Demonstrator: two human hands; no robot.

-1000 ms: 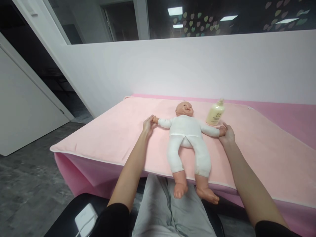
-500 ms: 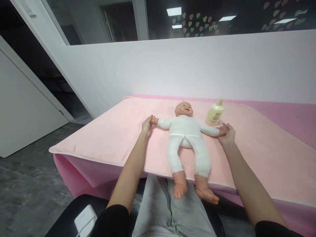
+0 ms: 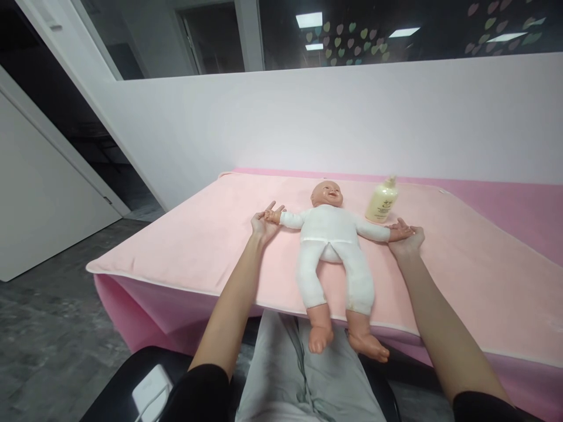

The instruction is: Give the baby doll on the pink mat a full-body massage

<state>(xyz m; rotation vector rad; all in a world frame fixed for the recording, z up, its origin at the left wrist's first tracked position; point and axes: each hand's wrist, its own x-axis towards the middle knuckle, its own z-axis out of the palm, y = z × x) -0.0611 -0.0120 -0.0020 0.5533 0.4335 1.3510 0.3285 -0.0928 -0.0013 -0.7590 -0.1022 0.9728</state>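
A baby doll (image 3: 329,225) with a white cloth body lies face up, its arms spread and its feet over the table's front edge. My left hand (image 3: 265,225) holds the doll's hand on the left side, thumb on it and some fingers stretched out beneath. On the other side my right hand (image 3: 407,241) has the doll's other hand resting in it, with my fingers bent around its fingertips. A pale yellow pump bottle (image 3: 381,202) stands just behind the doll's arm on the right.
A pink blanket (image 3: 185,234) covers the table, hanging over its front edge. Behind it rises a white wall (image 3: 308,123) with a window above. A white device with a cable (image 3: 152,394) lies on a black seat at the lower left.
The fingers of my left hand have stretched out under the doll's hand. My right hand's fingers have shifted slightly outward, and the doll's hand there lies more spread.
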